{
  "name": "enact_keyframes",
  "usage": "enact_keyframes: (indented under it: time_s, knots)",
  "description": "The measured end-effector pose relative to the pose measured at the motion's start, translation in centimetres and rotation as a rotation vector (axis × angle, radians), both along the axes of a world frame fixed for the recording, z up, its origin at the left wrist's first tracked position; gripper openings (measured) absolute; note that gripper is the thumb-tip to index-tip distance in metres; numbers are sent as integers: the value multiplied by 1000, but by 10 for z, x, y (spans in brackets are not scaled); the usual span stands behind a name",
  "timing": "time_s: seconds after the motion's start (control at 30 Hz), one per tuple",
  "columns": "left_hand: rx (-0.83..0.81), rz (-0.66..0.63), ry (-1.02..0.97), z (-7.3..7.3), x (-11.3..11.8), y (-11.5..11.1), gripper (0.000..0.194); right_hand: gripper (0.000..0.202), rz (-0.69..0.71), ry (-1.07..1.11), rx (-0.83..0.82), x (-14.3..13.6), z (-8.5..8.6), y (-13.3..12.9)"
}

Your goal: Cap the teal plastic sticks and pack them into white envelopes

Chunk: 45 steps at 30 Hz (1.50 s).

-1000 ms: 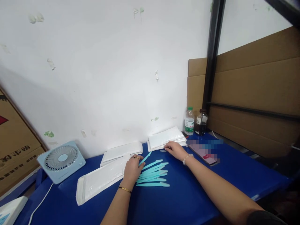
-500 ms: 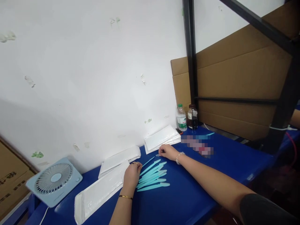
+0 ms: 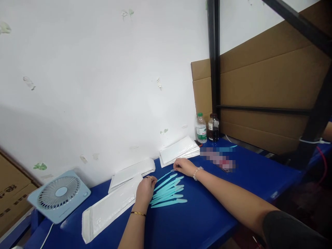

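At seven o'clock, the left hand (image 3: 145, 191) is wearing a gold ring (image 3: 148, 177) and dark-and-gold bracelet (image 3: 138, 213); at five, clear beads (image 3: 198, 173) are circling the right wrist (image 3: 193, 171); at four, a dark sleeve (image 3: 287, 228) is showing.

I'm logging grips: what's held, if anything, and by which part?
Left hand holds a slim turquoise plastic stick by its near end; right hand pinches a small translucent piece by its far end.
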<state>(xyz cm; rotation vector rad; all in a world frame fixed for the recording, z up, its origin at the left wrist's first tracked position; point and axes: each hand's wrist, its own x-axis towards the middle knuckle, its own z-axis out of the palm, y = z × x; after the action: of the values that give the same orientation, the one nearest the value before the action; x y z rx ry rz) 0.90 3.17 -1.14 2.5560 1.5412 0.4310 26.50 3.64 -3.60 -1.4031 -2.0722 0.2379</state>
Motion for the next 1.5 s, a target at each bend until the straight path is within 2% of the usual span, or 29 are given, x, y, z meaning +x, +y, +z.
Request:
enact_keyframes:
  time_s: [0.57, 0.73, 0.9, 0.97, 1.0, 1.1, 1.13, 1.2, 1.33, 1.4, 1.5]
  knots:
    - [-28, -17, -19, -1, -1, 2, 22, 9, 29, -49, 8, -1, 3, -1]
    - [-33, -65, -44, -3, 2, 2, 24, 9, 106, -48, -1, -11, 6, -5]
    - [-35, -65, -3, 2, 8, -5, 25, 11, 115, -92, -52, -18, 14, -13]
    - [-62, -81, -12, 6, 8, -11, 28, 20, 115, -115, -58, -19, 17, -21]
    - [-78, -103, -15, 8, 7, -15, 36, 33, 123, -133, -65, -19, 18, -27]
    - [-138, -179, 41, 12, 6, -28, 82, 78, 167, -229, -113, -25, 17, -50]
    - [-158, -192, 71, 13, 7, -32, 89, 85, 178, -268, -116, -28, 16, -59]
    - [-177, -208, 109, 15, 9, -42, 80, 81, 173, -334, -74, -35, 13, -76]
    - [-127, -267, 193, 13, 21, -64, 29, 47, 116, -439, 59, -49, 8, -109]
    - [-77, -261, 273, 9, 27, -79, 22, 37, 98, -477, 91, -53, 8, -123]
    - [-33, -229, 346, 4, 33, -100, 24, 21, 95, -501, 96, -55, 9, -138]
